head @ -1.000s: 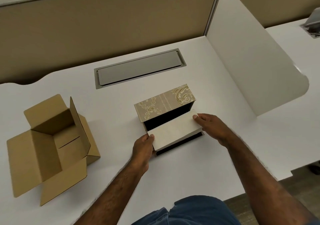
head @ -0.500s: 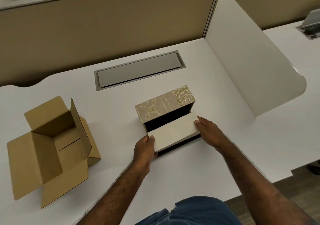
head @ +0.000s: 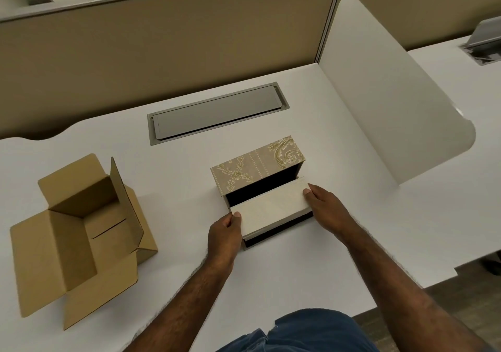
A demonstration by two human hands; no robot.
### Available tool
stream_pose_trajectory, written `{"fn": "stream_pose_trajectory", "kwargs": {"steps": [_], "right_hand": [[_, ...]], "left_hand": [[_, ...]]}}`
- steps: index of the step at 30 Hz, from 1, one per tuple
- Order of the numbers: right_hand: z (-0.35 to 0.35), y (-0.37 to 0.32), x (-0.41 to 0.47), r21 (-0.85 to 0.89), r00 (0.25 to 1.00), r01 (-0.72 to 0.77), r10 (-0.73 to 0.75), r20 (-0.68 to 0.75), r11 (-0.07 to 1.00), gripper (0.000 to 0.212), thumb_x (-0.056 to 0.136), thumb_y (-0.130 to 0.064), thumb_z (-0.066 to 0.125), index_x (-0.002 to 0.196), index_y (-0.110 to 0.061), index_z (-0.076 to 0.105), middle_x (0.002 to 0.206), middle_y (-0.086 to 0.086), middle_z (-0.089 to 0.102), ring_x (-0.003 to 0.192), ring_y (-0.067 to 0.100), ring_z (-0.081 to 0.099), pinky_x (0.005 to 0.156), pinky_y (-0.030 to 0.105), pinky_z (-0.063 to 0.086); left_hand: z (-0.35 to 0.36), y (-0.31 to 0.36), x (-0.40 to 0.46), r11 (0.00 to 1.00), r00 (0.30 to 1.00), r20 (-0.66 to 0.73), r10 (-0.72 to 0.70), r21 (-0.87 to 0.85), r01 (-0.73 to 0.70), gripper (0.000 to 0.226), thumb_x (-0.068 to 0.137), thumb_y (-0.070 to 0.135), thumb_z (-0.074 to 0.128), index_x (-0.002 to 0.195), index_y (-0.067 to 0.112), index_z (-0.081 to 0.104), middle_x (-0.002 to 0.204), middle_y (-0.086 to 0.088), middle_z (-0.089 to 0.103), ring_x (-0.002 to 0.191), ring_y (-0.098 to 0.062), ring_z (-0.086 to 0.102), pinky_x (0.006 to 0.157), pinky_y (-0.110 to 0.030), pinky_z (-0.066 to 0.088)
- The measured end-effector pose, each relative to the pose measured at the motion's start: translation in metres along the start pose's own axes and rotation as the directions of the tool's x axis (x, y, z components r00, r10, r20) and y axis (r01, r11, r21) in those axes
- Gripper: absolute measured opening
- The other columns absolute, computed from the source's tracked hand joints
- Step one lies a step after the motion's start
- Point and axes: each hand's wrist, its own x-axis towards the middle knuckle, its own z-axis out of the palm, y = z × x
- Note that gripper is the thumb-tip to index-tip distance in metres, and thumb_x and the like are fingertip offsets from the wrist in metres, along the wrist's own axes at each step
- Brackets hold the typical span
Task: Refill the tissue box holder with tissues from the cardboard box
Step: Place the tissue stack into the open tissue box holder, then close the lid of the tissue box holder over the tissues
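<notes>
The tissue box holder (head: 257, 166) lies on the white desk, beige with gold floral pattern, its black inside open toward me. A cream stack of tissues (head: 271, 208) sits partway in that opening. My left hand (head: 225, 233) grips the stack's left end, thumb on top. At the stack's right end, my right hand (head: 325, 210) holds it the same way. The cardboard box (head: 78, 232) stands at the left with its flaps open and nothing visible inside.
A grey cable hatch (head: 217, 113) is set into the desk (head: 339, 243) behind the holder. A white divider panel (head: 393, 102) rises on the right. A tan partition wall (head: 162, 45) closes the back. The desk's front edge is near my lap.
The tissue stack has slid a little deeper into the holder, with both hands moving with it. The cardboard box has not moved.
</notes>
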Motion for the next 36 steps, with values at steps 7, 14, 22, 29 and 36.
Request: {"fn": "stream_pose_trajectory", "kwargs": {"steps": [7, 14, 22, 29, 36], "right_hand": [[-0.012, -0.010, 0.011, 0.081, 0.976, 0.050, -0.032, -0.213, 0.995, 0.056, 0.110, -0.054, 0.049, 0.154, -0.021, 0.059, 0.154, 0.000, 0.062, 0.140, 0.019, 0.058, 0.119, 0.042, 0.044], [-0.028, -0.052, 0.031, 0.180, 0.935, 0.180, -0.111, -0.336, 0.967, 0.042, 0.106, -0.047, 0.059, 0.131, -0.018, 0.077, 0.127, -0.001, 0.078, 0.120, 0.020, 0.072, 0.107, 0.055, 0.057], [-0.026, -0.072, 0.043, 0.089, 0.930, 0.181, -0.141, -0.339, 0.979, 0.025, 0.104, -0.027, 0.071, 0.119, -0.010, 0.083, 0.112, 0.006, 0.083, 0.100, 0.027, 0.078, 0.100, 0.051, 0.061], [-0.028, -0.068, 0.039, 0.100, 0.941, 0.147, -0.108, -0.321, 0.984, 0.025, 0.101, -0.020, 0.076, 0.124, -0.011, 0.081, 0.116, 0.006, 0.081, 0.105, 0.027, 0.077, 0.102, 0.052, 0.061], [-0.032, -0.047, 0.018, 0.138, 0.944, 0.150, -0.100, -0.314, 0.979, 0.014, 0.096, -0.022, 0.078, 0.106, -0.032, 0.082, 0.098, -0.006, 0.083, 0.086, 0.011, 0.075, 0.096, 0.044, 0.064]], "left_hand": [[-0.017, 0.007, 0.006, 0.984, 0.994, -0.111, 0.023, -0.172, -0.042, 0.021, 0.102, 0.031, 0.057, 0.086, 0.026, 0.068, 0.096, 0.001, 0.072, 0.090, -0.022, 0.069, 0.086, -0.038, 0.059], [-0.030, 0.036, 0.016, 0.962, 0.954, -0.239, 0.178, -0.160, -0.220, 0.021, 0.100, 0.031, 0.066, 0.114, 0.020, 0.075, 0.105, 0.003, 0.077, 0.101, -0.020, 0.074, 0.097, -0.048, 0.061], [-0.031, 0.041, 0.025, 0.962, 0.951, -0.223, 0.212, -0.123, -0.243, 0.009, 0.093, 0.036, 0.075, 0.094, 0.027, 0.076, 0.095, 0.005, 0.080, 0.092, -0.019, 0.076, 0.091, -0.046, 0.064], [-0.035, 0.038, 0.021, 0.963, 0.961, -0.190, 0.199, -0.143, -0.228, 0.012, 0.091, 0.033, 0.078, 0.098, 0.024, 0.078, 0.096, 0.004, 0.080, 0.089, -0.020, 0.077, 0.090, -0.043, 0.065], [-0.041, 0.020, 0.006, 0.962, 0.961, -0.134, 0.240, -0.098, -0.254, 0.008, 0.087, 0.031, 0.082, 0.090, 0.025, 0.080, 0.090, 0.008, 0.081, 0.089, -0.017, 0.076, 0.087, -0.038, 0.063]]}}
